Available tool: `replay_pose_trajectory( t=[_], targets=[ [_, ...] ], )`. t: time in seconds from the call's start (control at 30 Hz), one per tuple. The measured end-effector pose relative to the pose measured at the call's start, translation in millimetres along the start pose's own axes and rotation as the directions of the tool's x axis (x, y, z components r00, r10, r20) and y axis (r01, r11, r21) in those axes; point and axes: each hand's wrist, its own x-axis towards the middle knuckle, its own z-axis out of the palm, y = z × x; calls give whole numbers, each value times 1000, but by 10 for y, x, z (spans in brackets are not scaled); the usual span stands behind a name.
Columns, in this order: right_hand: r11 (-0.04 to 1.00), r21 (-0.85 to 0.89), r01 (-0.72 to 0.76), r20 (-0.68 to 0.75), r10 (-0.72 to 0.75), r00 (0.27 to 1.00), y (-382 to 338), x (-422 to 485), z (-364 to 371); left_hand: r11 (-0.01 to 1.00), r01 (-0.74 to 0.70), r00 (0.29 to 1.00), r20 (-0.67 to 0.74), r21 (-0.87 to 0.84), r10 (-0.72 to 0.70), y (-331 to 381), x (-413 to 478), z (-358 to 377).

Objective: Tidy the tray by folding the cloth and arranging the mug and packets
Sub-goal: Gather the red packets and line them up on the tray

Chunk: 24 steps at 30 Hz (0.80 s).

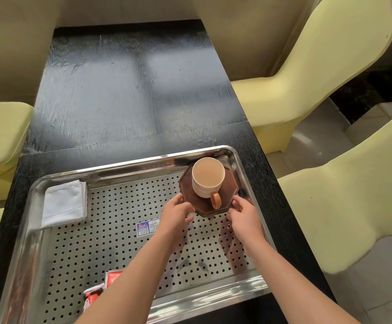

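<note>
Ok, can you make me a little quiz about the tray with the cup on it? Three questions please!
1. True or false: the folded white cloth lies in the far left corner of the tray.
2. Pick one: what does the mug stand on? A) a brown eight-sided coaster B) a blue plate C) a book
3. Fill the gap: the red packets lie by the tray's ____ edge (near or far).

Key: 1 true; 2 A; 3 near.
</note>
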Motion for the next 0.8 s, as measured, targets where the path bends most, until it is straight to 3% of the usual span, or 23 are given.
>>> replay_pose_trajectory(
  t=[0.33,0.57,0.8],
  targets=[
    [1000,-20,-2,6,2,1000,6,-42,-37,999,32,998,-59,20,-31,43,-42,-145],
    [999,-18,29,28,-29,999,54,-333,-48,993,-43,994,-95,108,54,54,-325,-506],
    [988,-63,140,136,-131,982,183,-922,209,974,-106,956,-250,199,155,-205,-969,-1320]
  ],
)
